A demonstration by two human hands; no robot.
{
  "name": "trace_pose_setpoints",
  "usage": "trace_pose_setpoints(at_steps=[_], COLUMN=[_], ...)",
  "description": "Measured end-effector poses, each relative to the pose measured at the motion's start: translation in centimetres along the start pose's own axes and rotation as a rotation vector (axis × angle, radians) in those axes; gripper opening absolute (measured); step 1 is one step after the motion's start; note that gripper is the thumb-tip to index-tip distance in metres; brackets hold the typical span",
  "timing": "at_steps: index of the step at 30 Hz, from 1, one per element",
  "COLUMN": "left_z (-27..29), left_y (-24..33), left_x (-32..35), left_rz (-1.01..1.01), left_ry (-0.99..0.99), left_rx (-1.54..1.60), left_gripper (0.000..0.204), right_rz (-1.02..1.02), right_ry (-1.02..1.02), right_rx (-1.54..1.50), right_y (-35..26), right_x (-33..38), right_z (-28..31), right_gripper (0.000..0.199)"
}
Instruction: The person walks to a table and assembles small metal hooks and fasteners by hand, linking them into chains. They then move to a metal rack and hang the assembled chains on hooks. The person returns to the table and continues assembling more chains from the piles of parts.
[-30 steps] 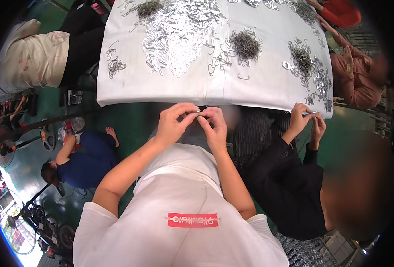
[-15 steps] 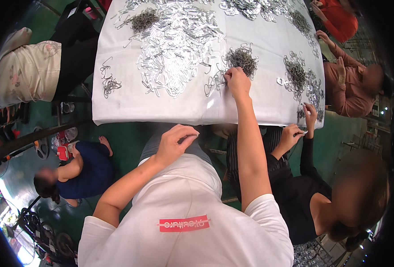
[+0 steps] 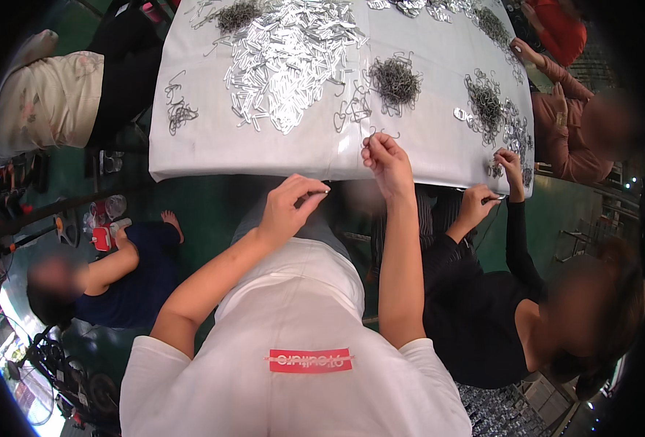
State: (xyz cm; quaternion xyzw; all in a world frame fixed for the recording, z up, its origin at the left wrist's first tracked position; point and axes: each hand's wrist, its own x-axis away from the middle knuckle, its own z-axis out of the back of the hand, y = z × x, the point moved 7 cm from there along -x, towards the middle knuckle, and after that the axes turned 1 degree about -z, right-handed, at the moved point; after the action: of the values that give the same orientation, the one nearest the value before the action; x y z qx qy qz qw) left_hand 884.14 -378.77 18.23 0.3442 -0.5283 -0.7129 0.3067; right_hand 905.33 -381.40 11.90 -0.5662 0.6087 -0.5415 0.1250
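The left hand (image 3: 291,207) pinches a small metal piece (image 3: 327,191) in its grip, just off the near edge of the tabletop (image 3: 242,154). Near the piled wire hooks (image 3: 395,81), the right hand (image 3: 388,164) curls its fingers together; whether that grip holds anything, I cannot tell.
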Motion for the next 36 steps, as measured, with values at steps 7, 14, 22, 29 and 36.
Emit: trace_pose_setpoints(at_steps=[7, 14, 22, 29, 36], left_z=[-0.2, -0.2, -0.1, 3.9, 8.7], left_y=[0.5, 1.0, 0.9, -1.8, -9.8], left_x=[0.9, 1.5, 2.4, -0.3, -7.2], left_rz=[-0.016, -0.023, -0.065, -0.237, -0.199], left_ry=[0.066, 0.104, 0.171, 0.243, 0.22], left_rx=[-0.005, -0.037, -0.088, -0.354, -0.909], left_gripper=[0.015, 0.017, 0.024, 0.026, 0.014], right_rz=[0.023, 0.19, 0.371, 0.567, 0.523], right_ry=[0.046, 0.13, 0.18, 0.168, 0.171], right_rx=[0.073, 0.075, 0.012, 0.191, 0.232], right_y=[1.9, 3.7, 4.4, 3.8, 3.6], right_x=[9.2, 10.4, 10.9, 11.7, 11.1], right_z=[-4.3, -5.3, -6.5, -7.0, -6.5], right_gripper=[0.01, 0.007, 0.007, 0.007, 0.006])
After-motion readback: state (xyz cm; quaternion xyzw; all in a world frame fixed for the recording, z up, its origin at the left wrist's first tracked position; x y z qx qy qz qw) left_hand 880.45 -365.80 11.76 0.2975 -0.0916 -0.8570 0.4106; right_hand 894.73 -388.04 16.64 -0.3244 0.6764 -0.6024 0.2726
